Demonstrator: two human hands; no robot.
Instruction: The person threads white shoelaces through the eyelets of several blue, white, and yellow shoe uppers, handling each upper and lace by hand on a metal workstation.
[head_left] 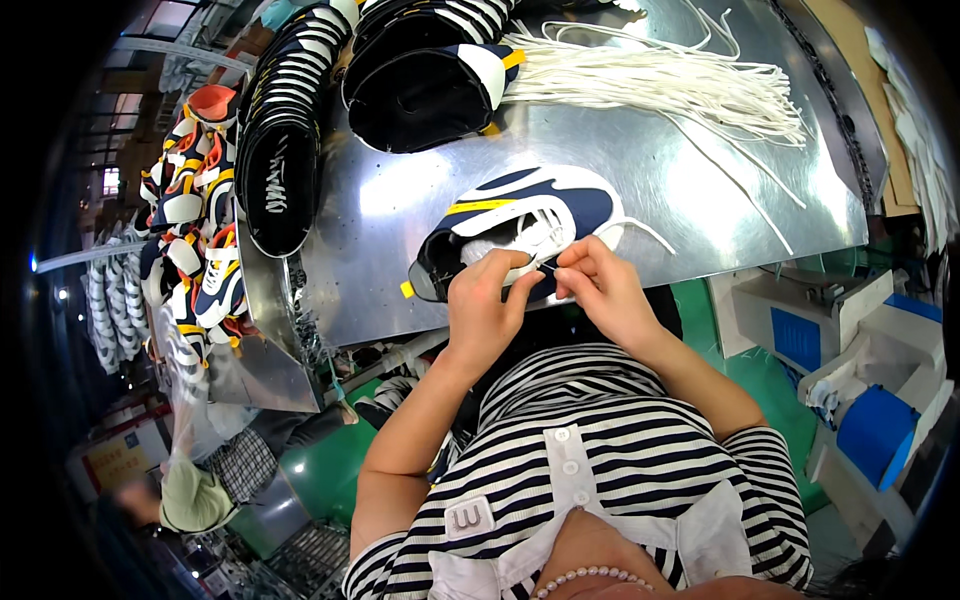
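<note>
A white, navy and yellow sneaker (590,195) lies tilted on the metal table in front of me, its toe to the right. White shoelace (545,232) crosses its eyelet area, and one loose end trails right over the table. My left hand (487,305) is closed at the sneaker's near edge, thumb and index finger pinching by the eyelets. Close beside it, my right hand (603,292) pinches what looks like a piece of the lace. The fingertips nearly meet and partly hide what is between them.
A bundle of white laces (660,80) lies along the far side of the metal table (380,270). Nested dark shoe uppers (280,190) stand at the left, with another upper (420,100) behind the sneaker. A rack of colourful sneakers (205,200) is farther left, near another person (195,495).
</note>
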